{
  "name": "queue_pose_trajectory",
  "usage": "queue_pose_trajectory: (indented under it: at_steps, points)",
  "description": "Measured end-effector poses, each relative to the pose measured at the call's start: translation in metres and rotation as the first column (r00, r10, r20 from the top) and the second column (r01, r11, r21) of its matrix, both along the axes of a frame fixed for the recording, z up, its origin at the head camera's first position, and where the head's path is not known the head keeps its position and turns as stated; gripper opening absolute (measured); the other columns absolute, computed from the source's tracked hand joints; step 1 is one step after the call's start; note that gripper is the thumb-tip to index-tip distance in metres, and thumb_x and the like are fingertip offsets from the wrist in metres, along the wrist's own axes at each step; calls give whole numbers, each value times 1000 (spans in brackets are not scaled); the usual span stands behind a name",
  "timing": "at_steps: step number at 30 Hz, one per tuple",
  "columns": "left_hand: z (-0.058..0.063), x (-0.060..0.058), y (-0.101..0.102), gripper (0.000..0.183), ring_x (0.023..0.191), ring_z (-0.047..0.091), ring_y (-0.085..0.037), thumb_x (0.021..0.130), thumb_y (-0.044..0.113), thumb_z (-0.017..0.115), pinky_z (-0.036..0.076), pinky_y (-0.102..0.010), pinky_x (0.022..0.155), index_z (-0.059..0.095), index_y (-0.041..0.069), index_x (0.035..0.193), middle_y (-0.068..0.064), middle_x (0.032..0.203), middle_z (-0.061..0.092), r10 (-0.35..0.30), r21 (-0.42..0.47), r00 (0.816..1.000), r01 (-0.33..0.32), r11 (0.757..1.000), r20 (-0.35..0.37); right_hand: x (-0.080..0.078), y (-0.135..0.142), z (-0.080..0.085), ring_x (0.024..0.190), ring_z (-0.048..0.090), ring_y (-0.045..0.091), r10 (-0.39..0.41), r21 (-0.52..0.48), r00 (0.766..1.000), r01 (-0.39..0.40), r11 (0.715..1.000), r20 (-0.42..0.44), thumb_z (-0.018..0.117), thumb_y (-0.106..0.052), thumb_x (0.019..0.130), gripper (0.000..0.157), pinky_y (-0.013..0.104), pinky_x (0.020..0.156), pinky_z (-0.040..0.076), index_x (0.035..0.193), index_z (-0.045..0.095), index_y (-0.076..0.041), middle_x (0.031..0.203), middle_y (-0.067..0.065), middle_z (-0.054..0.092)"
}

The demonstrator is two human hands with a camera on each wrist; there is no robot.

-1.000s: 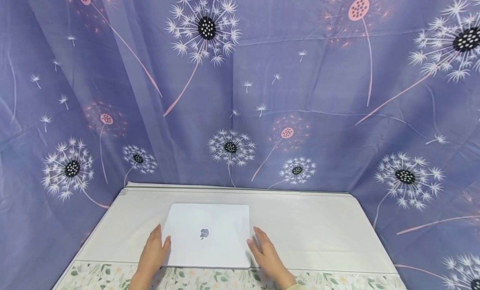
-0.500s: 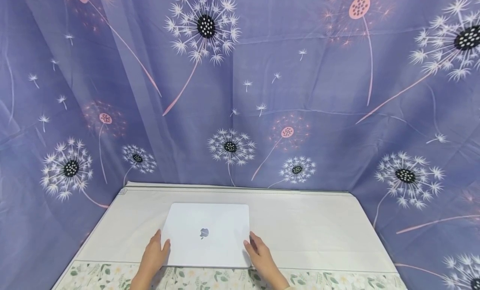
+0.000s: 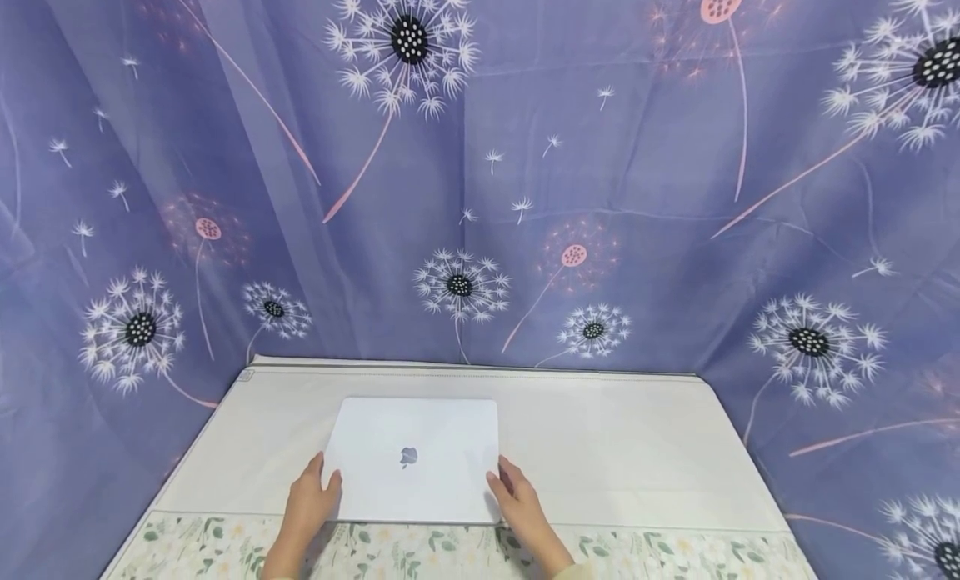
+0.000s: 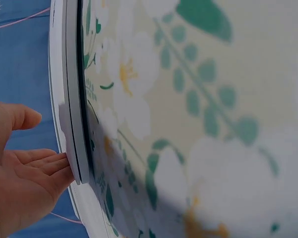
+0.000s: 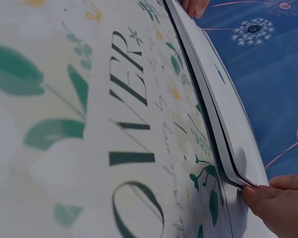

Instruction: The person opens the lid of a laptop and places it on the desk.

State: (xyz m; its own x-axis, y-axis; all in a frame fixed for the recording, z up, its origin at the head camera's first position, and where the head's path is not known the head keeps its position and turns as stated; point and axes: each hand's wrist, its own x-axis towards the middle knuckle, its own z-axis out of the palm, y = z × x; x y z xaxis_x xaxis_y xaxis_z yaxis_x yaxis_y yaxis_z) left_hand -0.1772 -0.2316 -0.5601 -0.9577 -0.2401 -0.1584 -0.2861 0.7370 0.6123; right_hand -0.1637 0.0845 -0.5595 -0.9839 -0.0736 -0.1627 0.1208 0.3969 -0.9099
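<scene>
A closed silver laptop point(image 3: 442, 488) with a dark apple logo lies flat on the white table cover, its front edge near the floral strip. My left hand point(image 3: 309, 503) is at its left side; in the left wrist view the fingers point(image 4: 49, 166) reach straight to the laptop's edge point(image 4: 75, 99), and the thumb stands apart above. On the opposite side, my right hand point(image 3: 523, 509) has its fingertips right at the laptop's right edge. The right wrist view shows those fingers point(image 5: 268, 198) against the near corner, with the thumb held off.
The white cover point(image 3: 615, 447) extends to both sides and behind the laptop. A floral cloth strip point(image 3: 420, 551) runs along the front, with large printed letters point(image 5: 131, 99). Purple dandelion-print curtains point(image 3: 360, 188) enclose the back and sides.
My right hand has come left, from just beside the laptop to its right edge. The left hand holds nearly the same place at the left edge. The laptop stays put.
</scene>
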Motion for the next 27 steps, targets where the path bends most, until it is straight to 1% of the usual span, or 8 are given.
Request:
queue_pose_trajectory:
  at_steps: [3, 6, 9, 12, 15, 21, 23, 27]
  points:
    - [1, -3, 1, 58, 123, 26, -44, 90, 18, 46, 28, -53, 99, 23, -13, 132, -34, 132, 26, 25, 8, 1000, -25, 1000, -2, -2, -1, 1, 119, 39, 38, -8, -1, 1000, 8, 1000, -9, 42, -42, 91, 66, 49, 96, 37, 132, 30, 7, 131, 28, 37]
    - [1, -4, 1, 59, 125, 24, -42, 89, 18, 47, 25, -52, 102, 21, -11, 134, -32, 134, 24, 36, 25, 999, -36, 999, -10, -2, 0, 1, 118, 40, 38, -9, -7, 1000, 9, 1000, -24, 43, -40, 91, 65, 49, 96, 37, 132, 30, 8, 131, 28, 37]
    - [-1, -3, 1, 60, 125, 23, -43, 89, 19, 47, 24, -52, 102, 20, -11, 134, -32, 135, 25, 43, 34, 999, -42, 999, -14, -1, 0, 1, 119, 39, 38, -3, -14, 1000, 3, 1000, -13, 43, -42, 91, 66, 48, 97, 37, 132, 30, 8, 131, 27, 37]
    - [-4, -2, 0, 60, 125, 24, -43, 89, 19, 47, 24, -52, 102, 21, -10, 134, -32, 134, 25, 53, 25, 999, -53, 998, -11, 1, 0, 1, 119, 38, 39, -2, -27, 1000, 2, 1000, -3, 43, -42, 91, 67, 49, 97, 36, 132, 29, 9, 131, 28, 36]
    - [-6, -2, 1, 60, 125, 24, -42, 89, 19, 47, 25, -51, 102, 21, -9, 134, -31, 135, 26, 59, 20, 998, -59, 998, -10, 2, 0, 2, 120, 38, 39, -16, -32, 1000, 16, 999, 4, 43, -41, 91, 66, 49, 97, 36, 132, 29, 9, 131, 29, 36]
    - [-5, 0, 5, 59, 125, 24, -41, 88, 18, 47, 25, -51, 102, 21, -10, 134, -31, 135, 26, 48, 27, 999, -48, 998, -16, 3, 2, 0, 121, 37, 39, -42, -34, 999, 42, 999, 12, 43, -40, 91, 65, 49, 98, 35, 132, 29, 8, 132, 28, 35]
    - [-4, 1, 6, 59, 125, 25, -41, 88, 17, 47, 25, -51, 102, 21, -10, 134, -31, 134, 26, 44, 30, 999, -44, 999, -17, 2, 3, 1, 121, 36, 38, -48, -41, 999, 49, 998, 25, 43, -44, 90, 69, 49, 98, 34, 133, 28, 7, 133, 27, 34]
    - [-2, 2, 10, 59, 125, 25, -41, 88, 17, 47, 25, -50, 102, 22, -10, 134, -31, 135, 27, 35, 29, 999, -34, 999, -22, 3, 6, 1, 122, 35, 38, -59, -52, 997, 62, 997, 44, 42, -46, 90, 70, 51, 98, 34, 133, 28, 6, 134, 27, 33]
